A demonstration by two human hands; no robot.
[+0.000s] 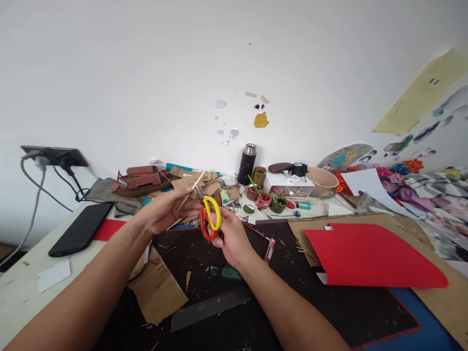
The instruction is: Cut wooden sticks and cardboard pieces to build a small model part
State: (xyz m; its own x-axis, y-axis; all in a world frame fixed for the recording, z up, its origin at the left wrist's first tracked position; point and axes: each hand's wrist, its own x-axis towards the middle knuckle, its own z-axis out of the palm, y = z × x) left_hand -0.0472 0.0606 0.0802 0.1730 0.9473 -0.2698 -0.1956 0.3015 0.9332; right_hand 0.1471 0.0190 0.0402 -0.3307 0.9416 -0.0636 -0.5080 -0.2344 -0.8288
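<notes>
My left hand (159, 209) pinches a thin wooden stick (200, 179) that slants up to the right above the mat. In my right hand (234, 240) is a pair of scissors (216, 214) with one yellow and one red handle loop. Their blades point up and to the left and meet the stick near my left fingertips; whether they are closed on it I cannot tell. Below my hands a green utility knife (228, 272) and a clear ruler (210, 307) lie on the dark cutting mat (270, 302). A piece of brown cardboard (161, 292) is beneath my left forearm.
Red paper (373, 256) curls at the right over brown board. Open paint jars (278, 204), a black thermos (247, 165) and a white box (288, 185) stand at the back. A phone (81, 229) lies left, near a brown model (144, 180) and cardboard scraps.
</notes>
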